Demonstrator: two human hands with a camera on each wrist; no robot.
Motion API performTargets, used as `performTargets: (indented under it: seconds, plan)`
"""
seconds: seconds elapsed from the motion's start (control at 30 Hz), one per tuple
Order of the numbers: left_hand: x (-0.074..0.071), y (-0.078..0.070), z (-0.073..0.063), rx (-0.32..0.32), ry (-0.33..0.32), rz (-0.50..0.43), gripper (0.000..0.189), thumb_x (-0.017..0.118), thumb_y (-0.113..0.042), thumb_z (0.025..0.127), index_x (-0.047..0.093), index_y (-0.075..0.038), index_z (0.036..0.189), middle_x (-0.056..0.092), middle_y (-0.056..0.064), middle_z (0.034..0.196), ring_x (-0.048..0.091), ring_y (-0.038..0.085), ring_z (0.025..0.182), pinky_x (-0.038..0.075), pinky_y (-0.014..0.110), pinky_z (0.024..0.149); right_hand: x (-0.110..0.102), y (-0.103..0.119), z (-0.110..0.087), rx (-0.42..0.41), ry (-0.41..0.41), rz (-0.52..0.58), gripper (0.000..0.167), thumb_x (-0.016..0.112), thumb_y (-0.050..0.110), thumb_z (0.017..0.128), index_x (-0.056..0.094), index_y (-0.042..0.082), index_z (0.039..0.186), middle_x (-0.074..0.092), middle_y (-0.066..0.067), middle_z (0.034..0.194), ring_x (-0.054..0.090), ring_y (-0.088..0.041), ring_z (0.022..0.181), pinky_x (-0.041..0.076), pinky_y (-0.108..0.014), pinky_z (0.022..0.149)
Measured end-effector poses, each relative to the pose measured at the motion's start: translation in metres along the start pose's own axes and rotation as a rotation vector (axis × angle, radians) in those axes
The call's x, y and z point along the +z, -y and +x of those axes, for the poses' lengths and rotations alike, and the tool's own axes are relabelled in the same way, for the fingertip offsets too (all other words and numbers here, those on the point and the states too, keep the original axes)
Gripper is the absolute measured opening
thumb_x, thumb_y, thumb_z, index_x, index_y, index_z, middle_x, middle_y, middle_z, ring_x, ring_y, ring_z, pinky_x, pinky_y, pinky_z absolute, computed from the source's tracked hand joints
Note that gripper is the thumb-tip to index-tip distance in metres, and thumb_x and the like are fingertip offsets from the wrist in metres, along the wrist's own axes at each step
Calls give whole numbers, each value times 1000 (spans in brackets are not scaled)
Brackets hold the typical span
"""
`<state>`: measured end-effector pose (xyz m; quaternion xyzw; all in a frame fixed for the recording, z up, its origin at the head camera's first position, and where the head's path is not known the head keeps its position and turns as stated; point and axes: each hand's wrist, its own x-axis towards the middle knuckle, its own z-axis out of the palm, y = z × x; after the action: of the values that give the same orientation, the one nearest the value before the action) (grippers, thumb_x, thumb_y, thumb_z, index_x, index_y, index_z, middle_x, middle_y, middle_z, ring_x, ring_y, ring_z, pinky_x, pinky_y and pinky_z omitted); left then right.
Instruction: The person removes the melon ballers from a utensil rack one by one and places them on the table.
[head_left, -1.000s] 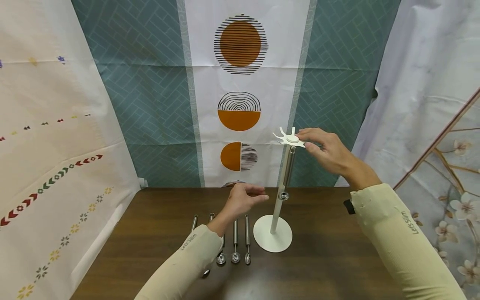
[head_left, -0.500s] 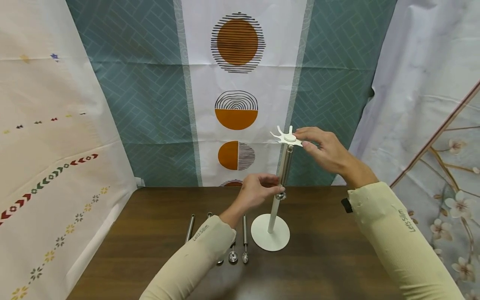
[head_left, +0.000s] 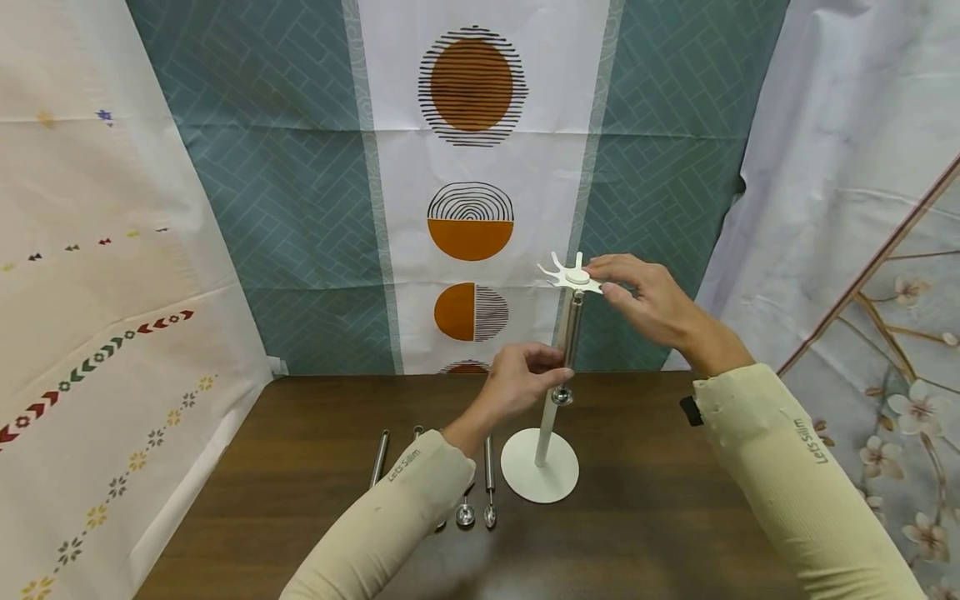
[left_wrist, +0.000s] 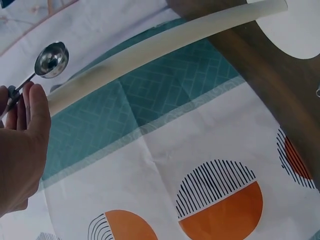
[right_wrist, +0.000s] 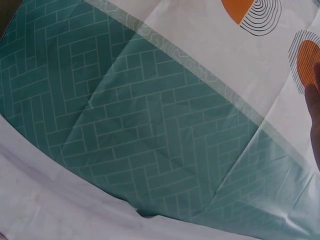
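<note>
A white utensil stand (head_left: 546, 448) with a round base and a post carries a flat spider-shaped hook top (head_left: 576, 277). From a front hook hangs a steel melon baller (head_left: 572, 329), handle up and round scoop down. My left hand (head_left: 513, 383) pinches its lower end between thumb and fingers, just above the scoop. In the left wrist view, the shiny scoop (left_wrist: 51, 60) sticks out past the fingertips of the left hand (left_wrist: 20, 145). My right hand (head_left: 648, 300) grips the right edge of the hook top with thumb and fingers; only its edge shows in the right wrist view.
Left of the stand, several steel-handled scoops lie in a row on the dark wooden table (head_left: 637, 500), among them an oval one (head_left: 490, 500) and a round one (head_left: 465, 512), partly under the left sleeve. Patterned cloths hang behind and on both sides.
My left hand has moved right and up from beside the stand and taken hold of the hanging melon baller near its scoop. The right hand stays at the hook top.
</note>
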<state>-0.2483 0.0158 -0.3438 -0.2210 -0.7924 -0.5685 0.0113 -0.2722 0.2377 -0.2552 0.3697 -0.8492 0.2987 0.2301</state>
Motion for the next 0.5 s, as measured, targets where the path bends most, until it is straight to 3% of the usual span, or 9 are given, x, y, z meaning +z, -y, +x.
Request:
performTargets:
  seconds: [0.3,0.5]
  plan:
    - [-7,-7,-9,-3,11,22,21,78,-12,88,74,-3,107,74,6,98,68,15,88,54,23,75,2,2,0,17,-9,16,34,49,17,104,65,-6,123,59,-25,132,51,-43,126,38,-64,102]
    - [-14,-12,-14,8,22,-21,19,77,-8,88,75,-1,106,75,7,96,68,11,84,54,21,72,2,3,0,26,-17,25,34,49,17,103,65,-6,124,59,-26,132,50,-43,127,38,-64,102]
